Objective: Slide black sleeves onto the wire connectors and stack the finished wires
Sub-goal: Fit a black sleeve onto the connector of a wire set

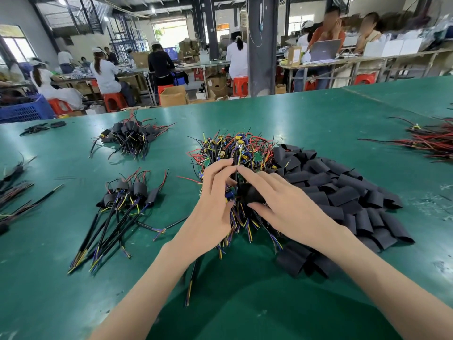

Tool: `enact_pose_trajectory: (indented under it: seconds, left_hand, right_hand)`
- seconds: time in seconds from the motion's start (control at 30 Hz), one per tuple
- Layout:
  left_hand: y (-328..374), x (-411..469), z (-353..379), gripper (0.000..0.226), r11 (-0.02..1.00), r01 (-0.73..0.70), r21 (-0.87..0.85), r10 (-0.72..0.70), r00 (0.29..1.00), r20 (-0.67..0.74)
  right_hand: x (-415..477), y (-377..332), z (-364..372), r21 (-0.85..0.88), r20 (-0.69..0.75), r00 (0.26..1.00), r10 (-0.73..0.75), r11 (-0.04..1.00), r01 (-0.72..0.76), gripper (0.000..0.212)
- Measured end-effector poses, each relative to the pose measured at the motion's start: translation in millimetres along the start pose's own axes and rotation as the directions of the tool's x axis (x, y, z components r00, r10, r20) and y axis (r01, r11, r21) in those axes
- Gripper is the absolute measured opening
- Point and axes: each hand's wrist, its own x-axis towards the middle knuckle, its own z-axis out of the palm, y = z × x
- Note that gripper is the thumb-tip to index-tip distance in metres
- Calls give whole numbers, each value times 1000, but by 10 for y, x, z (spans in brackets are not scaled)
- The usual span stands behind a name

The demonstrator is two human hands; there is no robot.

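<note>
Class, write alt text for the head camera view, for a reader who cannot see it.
Two hands meet over a pile of wires on a green table: the left hand grips a wire, the right hand pinches a black sleeve. Loose sleeves lie heaped at right, finished wires at left.

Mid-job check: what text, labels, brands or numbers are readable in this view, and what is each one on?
No text can be read.
Label on the cardboard box beside the laptop: too small to read.
Logo on the laptop lid: blurred.
Black sleeve in the right hand, wire connector in the left hand: no markings visible.
</note>
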Motion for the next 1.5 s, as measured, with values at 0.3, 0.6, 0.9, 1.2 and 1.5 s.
enact_pose_trajectory:
  seconds: [0.3, 0.6, 0.9, 1.2, 1.5]
  left_hand:
    - [-136, 26, -102, 57, 987, 134, 87, -140, 988, 60]
    - [-166, 39, -159, 33, 963, 58, 264, -82, 993, 83]
    - [-73, 57, -165, 26, 991, 93, 98, -95, 995, 10]
    - [-45, 83, -195, 27, 992, 88, 89, -89, 996, 14]
    - [-35, 74, -186, 30, 993, 56, 104, -62, 997, 56]
  right_hand:
    - [-12, 88, 63, 174, 57, 995, 85, 980, -94, 46]
    - [14, 80, 17, 256, 17, 996, 87, 963, -88, 40]
    - [12, 119, -25, 258, 3, 994, 113, 960, -110, 41]
    - [-4, 105, -29, 231, 35, 994, 104, 967, -109, 39]
    - [-16, 116, 33, 344, 49, 990, 133, 928, -142, 35]
